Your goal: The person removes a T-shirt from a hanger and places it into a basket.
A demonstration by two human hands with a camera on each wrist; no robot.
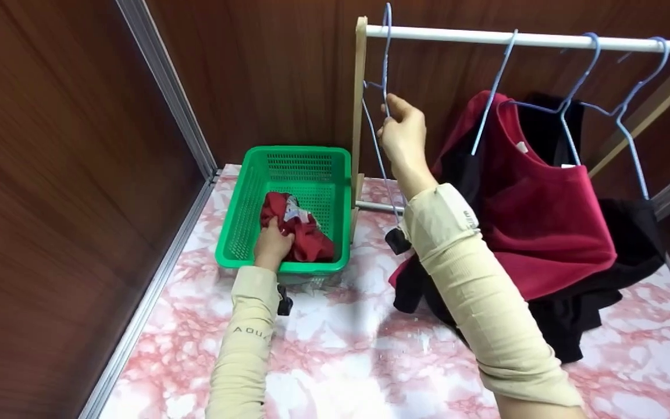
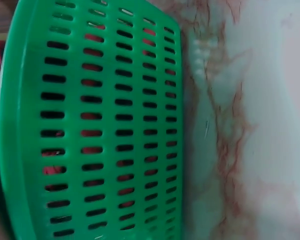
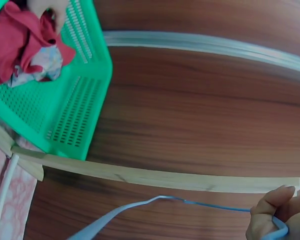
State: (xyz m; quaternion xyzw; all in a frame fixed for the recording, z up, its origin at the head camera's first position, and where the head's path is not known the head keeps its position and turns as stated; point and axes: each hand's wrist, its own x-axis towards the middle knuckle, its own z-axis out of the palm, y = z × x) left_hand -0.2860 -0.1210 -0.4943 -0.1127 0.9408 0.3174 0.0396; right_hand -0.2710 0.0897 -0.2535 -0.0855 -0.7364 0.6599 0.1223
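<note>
Marbled worktop (image 1: 312, 331): left hand (image 1: 272, 245) grips red cloth (image 1: 314, 243) near the basket's (image 1: 312, 267) front edge.
Right hand (image 1: 405, 131) pinches a hanger (image 1: 385, 70) at the rod's (image 1: 457, 35) left end, above and right of the cloth.

Wood-look walls (image 1: 61, 174) enclose a booth with a clothes rail (image 1: 550, 40).

My right wrist feed crops the left hand (image 3: 49, 10) at the top and the hanger (image 3: 101, 220) at the bottom. On the left one, the near wall of the basket (image 2: 14, 120) hides most of the red cloth (image 1: 312, 243) from me. Lettering on the right cuff (image 1: 437, 220) is too small to read.
</note>
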